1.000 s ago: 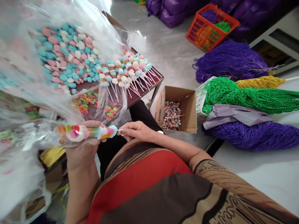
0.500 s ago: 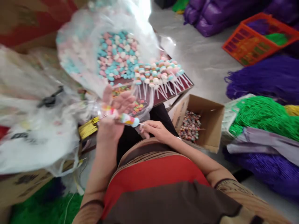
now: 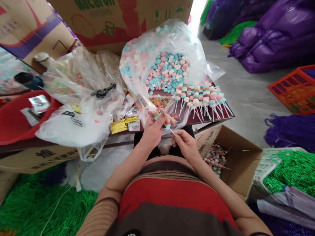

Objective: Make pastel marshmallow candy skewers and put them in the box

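My left hand is wrapped around a candy skewer, whose colourful pieces show between the fingers, inside what looks like a clear wrapper. My right hand pinches the lower end of its white stick. Just beyond the hands, finished-looking candy skewers lie in a row, sticks pointing towards me. Behind them a large clear plastic bag lies open, with pink, blue and white candies in it. Small ring-shaped candies sit in front of that bag.
Yellow twist ties lie at the table's front edge, beside a white plastic bag and a red basin. An open cardboard box with small wrapped pieces stands low at right, near a crate of green strands.
My left hand has gone from spread fingers under the skewer to closed around it. My right hand still pinches the stick. The view has swung left, showing more of the table.
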Available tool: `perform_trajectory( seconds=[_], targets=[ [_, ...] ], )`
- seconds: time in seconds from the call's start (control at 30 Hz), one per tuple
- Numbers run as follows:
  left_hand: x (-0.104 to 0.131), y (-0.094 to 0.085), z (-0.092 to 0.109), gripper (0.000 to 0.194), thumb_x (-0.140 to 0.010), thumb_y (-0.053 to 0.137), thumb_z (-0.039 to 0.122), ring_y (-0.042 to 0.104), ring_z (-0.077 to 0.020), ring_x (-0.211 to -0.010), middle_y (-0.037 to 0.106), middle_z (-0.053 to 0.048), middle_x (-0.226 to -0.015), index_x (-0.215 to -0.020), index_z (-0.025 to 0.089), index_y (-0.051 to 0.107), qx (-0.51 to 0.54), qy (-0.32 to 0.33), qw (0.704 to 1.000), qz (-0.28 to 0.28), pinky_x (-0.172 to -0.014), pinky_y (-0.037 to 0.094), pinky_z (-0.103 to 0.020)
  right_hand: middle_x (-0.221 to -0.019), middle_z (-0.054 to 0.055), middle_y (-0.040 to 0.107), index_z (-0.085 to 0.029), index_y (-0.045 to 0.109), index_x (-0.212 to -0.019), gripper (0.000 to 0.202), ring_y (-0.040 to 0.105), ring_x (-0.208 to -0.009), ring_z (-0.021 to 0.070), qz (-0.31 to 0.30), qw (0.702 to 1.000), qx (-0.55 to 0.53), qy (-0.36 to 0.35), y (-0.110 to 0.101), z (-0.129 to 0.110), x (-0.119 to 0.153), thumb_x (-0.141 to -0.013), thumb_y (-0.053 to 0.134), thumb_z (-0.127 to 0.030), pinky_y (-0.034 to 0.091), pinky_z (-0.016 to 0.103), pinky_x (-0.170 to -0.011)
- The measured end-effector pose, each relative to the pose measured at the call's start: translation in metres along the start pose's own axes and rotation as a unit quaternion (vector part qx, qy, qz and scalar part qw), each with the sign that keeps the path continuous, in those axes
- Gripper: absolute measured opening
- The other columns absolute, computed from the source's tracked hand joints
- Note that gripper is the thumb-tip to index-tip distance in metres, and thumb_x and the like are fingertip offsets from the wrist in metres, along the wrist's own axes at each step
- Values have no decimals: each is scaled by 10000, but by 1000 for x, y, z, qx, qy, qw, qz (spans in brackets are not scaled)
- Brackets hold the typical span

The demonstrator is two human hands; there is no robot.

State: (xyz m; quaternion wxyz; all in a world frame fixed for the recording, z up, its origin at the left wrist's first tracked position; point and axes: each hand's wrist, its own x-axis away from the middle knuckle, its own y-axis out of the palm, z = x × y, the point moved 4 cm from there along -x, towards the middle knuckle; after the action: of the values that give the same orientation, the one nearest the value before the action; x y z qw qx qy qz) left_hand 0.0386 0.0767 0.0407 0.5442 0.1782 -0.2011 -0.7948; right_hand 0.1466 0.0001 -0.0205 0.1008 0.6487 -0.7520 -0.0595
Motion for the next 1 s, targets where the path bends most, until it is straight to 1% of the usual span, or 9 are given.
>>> perform_trajectory(
  seconds=[0.17,0.23,0.33,0.43,0.53,0.67,0.77,0.87,1.0],
  targets=[
    [14,-7,-17,512,-755,803,619,641,-112,-613,694,-9,-846,-979,203,605,-50,-94,992,-61,-540,485,-243,-582,-54,619,-210,633,-815,354,523,-456,83,-39,997,-63,19,11,-3,-1,-901,704,-546,419,232,-491],
    [16,-11,-13,743,-638,864,667,702,-148,-733,733,-48,-1000,-1178,228,604,-46,-111,988,-92,-629,536,-264,-552,-63,605,-218,645,-844,348,522,-444,87,-52,993,-95,36,14,-1,1,-906,695,-557,431,230,-483],
    [6,-16,14,958,-522,879,739,712,-249,-1075,737,-87,-1093,-1288,239,595,-4,-41,996,-76,-894,556,-349,-520,-78,585,-230,674,-906,317,511,-439,89,-41,994,-95,42,14,1,3,-891,719,-543,452,229,-482],
    [-5,-16,30,721,-650,834,708,716,-242,-1032,725,-34,-904,-1162,234,653,5,-4,1000,-15,-895,560,-366,-507,-80,580,-225,682,-911,315,502,-435,85,-47,996,-65,45,15,2,3,-892,715,-538,457,230,-491],
    [-3,-9,20,515,-759,792,632,704,-188,-823,635,20,-720,-1039,222,655,-4,-11,1000,11,-736,563,-309,-533,-71,607,-218,656,-881,341,507,-437,80,-50,998,-27,26,20,-4,0,-916,674,-557,447,232,-499],
    [11,-8,-6,513,-837,672,685,621,-130,-663,663,-15,-813,-1013,203,646,-54,-43,998,-3,-547,474,-245,-569,-77,625,-226,607,-945,341,543,-465,90,-26,999,14,-13,22,-13,-5,-931,648,-564,460,242,-526],
    [15,-15,-9,520,-861,635,696,627,-130,-734,686,-37,-926,-1017,201,651,-143,-30,989,-37,-632,503,-255,-579,-97,612,-240,574,-1027,357,549,-477,95,-3,999,-1,-35,19,-11,-8,-921,658,-571,473,247,-535],
    [14,-26,-3,486,-917,577,670,622,-156,-855,680,-45,-918,-970,196,670,-293,53,954,-46,-796,505,-295,-544,-112,568,-245,547,-941,340,516,-453,86,8,999,-18,-46,17,-7,-10,-925,655,-567,470,244,-532],
    [13,-33,-2,502,-996,465,616,546,-147,-734,612,-26,-750,-799,189,640,-427,159,889,-36,-719,442,-292,-558,-98,589,-257,557,-945,299,539,-457,97,16,997,7,-69,15,-11,-12,-944,637,-544,479,253,-519]
  ],
)
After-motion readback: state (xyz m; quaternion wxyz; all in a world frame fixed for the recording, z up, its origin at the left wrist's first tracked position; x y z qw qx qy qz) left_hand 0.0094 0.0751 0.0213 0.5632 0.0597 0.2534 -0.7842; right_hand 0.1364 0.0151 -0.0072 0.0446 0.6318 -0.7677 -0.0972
